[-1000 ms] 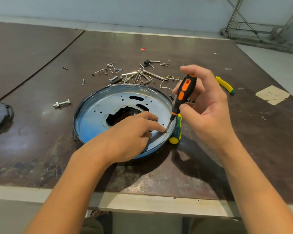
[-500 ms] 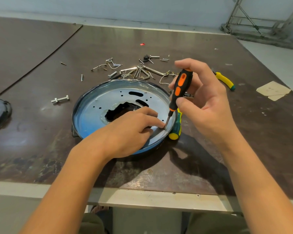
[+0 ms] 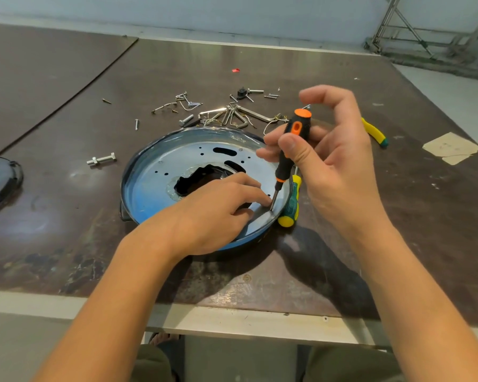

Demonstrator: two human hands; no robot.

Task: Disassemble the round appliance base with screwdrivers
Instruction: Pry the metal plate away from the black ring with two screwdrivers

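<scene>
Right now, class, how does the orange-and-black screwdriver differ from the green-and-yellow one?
The orange-and-black screwdriver stands nearly upright, gripped by the right hand; the green-and-yellow screwdriver lies flat on the table, unheld. The orange-and-black one's tip rests inside the round base near its rim; the green-and-yellow one lies outside, beside that rim. Both have two-coloured handles.

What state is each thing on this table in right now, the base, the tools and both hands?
round base, flat on the table, open side up.
orange screwdriver, near upright, tip on the base near its rim.
right hand, pinching the orange screwdriver's handle.
left hand, resting on the base, fingertip beside the tip.
green screwdriver, lying unheld against the base's rim.
bolt, lying loose left of the base.
yellow-handled tool, lying unheld behind the right hand.
</scene>
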